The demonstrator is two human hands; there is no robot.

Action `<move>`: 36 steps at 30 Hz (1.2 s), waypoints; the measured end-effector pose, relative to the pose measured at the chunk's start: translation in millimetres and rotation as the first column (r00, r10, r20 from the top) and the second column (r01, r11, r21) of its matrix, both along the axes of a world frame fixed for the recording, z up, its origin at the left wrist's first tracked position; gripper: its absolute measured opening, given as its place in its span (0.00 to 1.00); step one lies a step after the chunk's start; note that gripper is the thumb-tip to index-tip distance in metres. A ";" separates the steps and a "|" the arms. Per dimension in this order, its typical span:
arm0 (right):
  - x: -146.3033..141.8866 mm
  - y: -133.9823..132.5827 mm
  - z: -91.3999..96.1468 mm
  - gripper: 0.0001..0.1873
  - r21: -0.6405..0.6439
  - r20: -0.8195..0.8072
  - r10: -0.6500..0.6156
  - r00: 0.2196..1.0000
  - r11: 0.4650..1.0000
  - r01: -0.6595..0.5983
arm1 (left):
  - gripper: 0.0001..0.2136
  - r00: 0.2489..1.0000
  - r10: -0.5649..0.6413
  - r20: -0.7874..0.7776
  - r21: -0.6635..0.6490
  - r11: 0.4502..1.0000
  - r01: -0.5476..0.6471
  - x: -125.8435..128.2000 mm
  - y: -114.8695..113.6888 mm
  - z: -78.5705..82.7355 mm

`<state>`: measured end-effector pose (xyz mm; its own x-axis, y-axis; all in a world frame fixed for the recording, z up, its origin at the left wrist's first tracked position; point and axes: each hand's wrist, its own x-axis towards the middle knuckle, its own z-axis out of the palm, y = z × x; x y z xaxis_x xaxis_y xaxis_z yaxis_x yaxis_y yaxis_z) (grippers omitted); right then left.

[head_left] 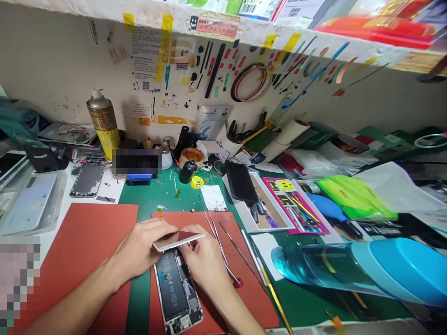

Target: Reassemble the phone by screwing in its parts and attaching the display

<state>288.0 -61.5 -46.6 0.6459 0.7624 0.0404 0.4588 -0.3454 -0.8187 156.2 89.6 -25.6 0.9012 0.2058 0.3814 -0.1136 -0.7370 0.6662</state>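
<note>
An opened phone body lies on a red mat, its black battery and inner parts showing. Over its far end a white-edged phone screen is lifted at an angle. My left hand grips the screen's left side, fingers closed behind it. My right hand is at the screen's right side with curled fingers, some tucked underneath; its fingertips are partly hidden. Just right of that hand lie tweezers, a screwdriver with a red end and a thin metal pick.
A second red mat lies left. Tool trays, a black phone and a large blue water bottle stand on the right. Behind are a small black bottle and a spray can. A shelf overhangs the bench.
</note>
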 end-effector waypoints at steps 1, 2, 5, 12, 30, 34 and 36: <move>-0.1 0.0 0.3 0.10 -0.004 -0.004 0.001 1.000 1.000 -0.001 | 0.14 1.000 -0.007 0.000 -0.001 1.000 0.007 -0.3 0.6 -0.6; -0.1 0.0 0.4 0.10 -0.008 -0.005 0.002 1.000 1.000 -0.002 | 0.13 1.000 -0.015 0.001 -0.003 1.000 0.015 -0.5 1.2 -1.6; 0.1 0.3 -0.5 0.08 -0.006 0.000 -0.004 1.000 1.000 0.004 | 0.10 0.999 -0.032 0.009 -0.007 0.999 0.032 -0.9 3.1 -5.2; 0.7 1.5 -1.2 0.08 0.002 0.010 -0.019 1.000 1.000 0.019 | 0.09 0.999 -0.046 0.005 0.005 0.999 0.046 -1.5 7.1 -7.1; 0.5 2.6 0.2 0.12 0.054 0.009 -0.035 0.999 0.998 0.035 | 0.09 0.997 -0.065 0.037 0.035 0.997 0.064 2.3 10.1 -5.7; 2.3 -0.2 4.2 0.13 0.046 -0.027 -0.023 0.999 0.999 0.024 | 0.10 0.998 -0.003 0.067 -0.009 1.000 0.004 5.9 8.6 -7.5; 3.2 -2.4 5.8 0.12 0.031 -0.043 -0.026 0.999 0.999 0.028 | 0.10 0.998 0.027 0.065 -0.043 0.999 -0.024 7.5 7.4 -9.6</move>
